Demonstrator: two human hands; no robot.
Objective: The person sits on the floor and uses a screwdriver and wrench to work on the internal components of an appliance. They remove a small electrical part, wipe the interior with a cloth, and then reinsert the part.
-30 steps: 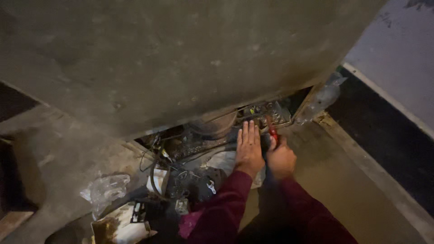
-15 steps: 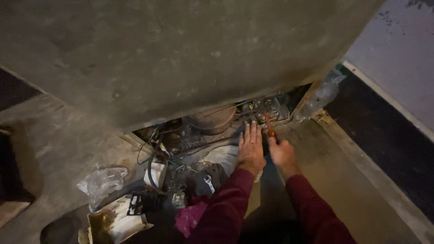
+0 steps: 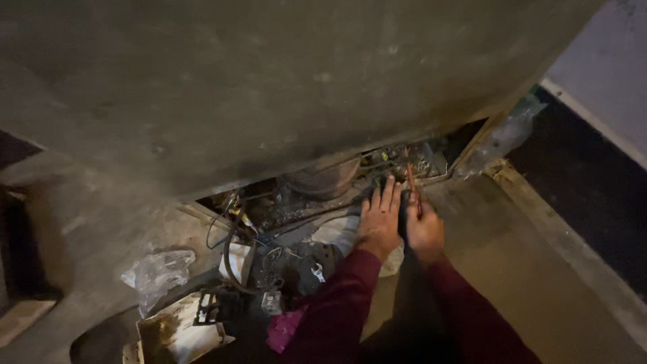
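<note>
Right hand (image 3: 423,232) closed around thin red-handled screwdriver (image 3: 412,190); long axis points away, into dusty metal compartment (image 3: 404,162). Left hand (image 3: 379,219) just beside, flat, fingers spread. Round compressor (image 3: 323,178) further left.

A crumpled clear plastic bag (image 3: 160,271) lies at the near left beside a dirty white flat tray (image 3: 176,331). A small silver spanner (image 3: 316,272) rests nearby, above a magenta scrap (image 3: 286,328). A clear plastic bottle (image 3: 502,138) leans far right.

sleeves (image 3: 350,296) maroon | tool handle (image 3: 412,192) red, perhaps | panel (image 3: 269,87) grey
</note>
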